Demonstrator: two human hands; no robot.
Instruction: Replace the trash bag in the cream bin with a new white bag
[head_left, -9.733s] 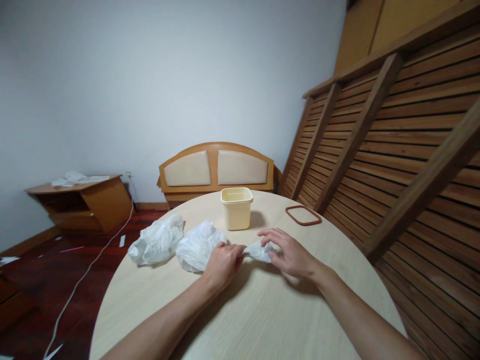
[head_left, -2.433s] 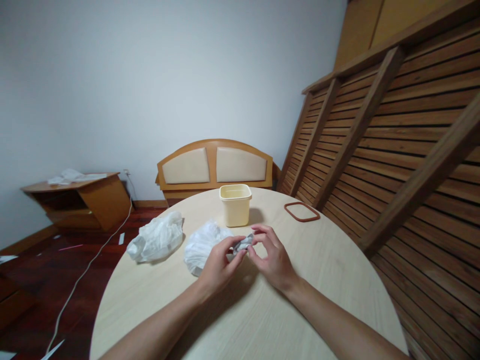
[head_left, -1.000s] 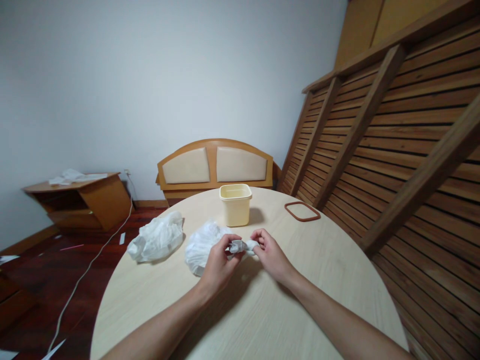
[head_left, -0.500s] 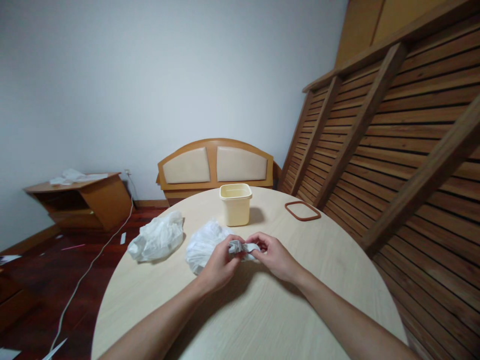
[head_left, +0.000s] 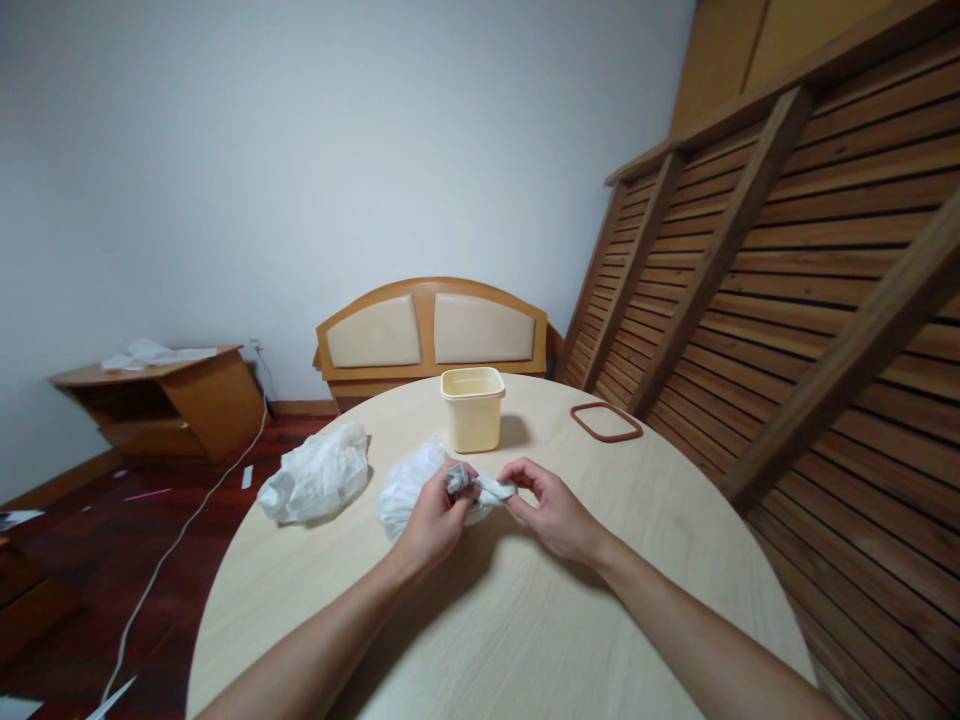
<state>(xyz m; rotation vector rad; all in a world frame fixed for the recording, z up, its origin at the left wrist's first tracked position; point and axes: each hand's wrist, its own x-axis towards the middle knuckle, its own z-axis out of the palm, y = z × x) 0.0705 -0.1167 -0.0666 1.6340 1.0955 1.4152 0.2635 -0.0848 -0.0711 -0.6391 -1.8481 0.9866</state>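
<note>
A white plastic bag (head_left: 409, 487) lies bunched on the round table, its gathered end drawn to the right between my hands. My left hand (head_left: 437, 515) is closed on a crumpled, greyish part of that end. With thumb and fingers, my right hand (head_left: 546, 508) pinches the twisted tip. Just beyond them stands an upright yellow plastic container (head_left: 474, 420) with its top uncovered. A second crumpled white plastic bag (head_left: 319, 475) rests to the left, apart from both hands.
A brown frame-like ring with rounded corners (head_left: 606, 422) lies flat at the table's right. Slatted wooden panels (head_left: 750, 290) lean along the right side. Behind the table is a padded headboard (head_left: 431, 325). A low cabinet (head_left: 161, 400) and a cable (head_left: 180, 545) are at left.
My right hand's grip has shifted slightly along the bag's end, which now stretches longer and more twisted between the hands. My left hand has moved a little left and up.
</note>
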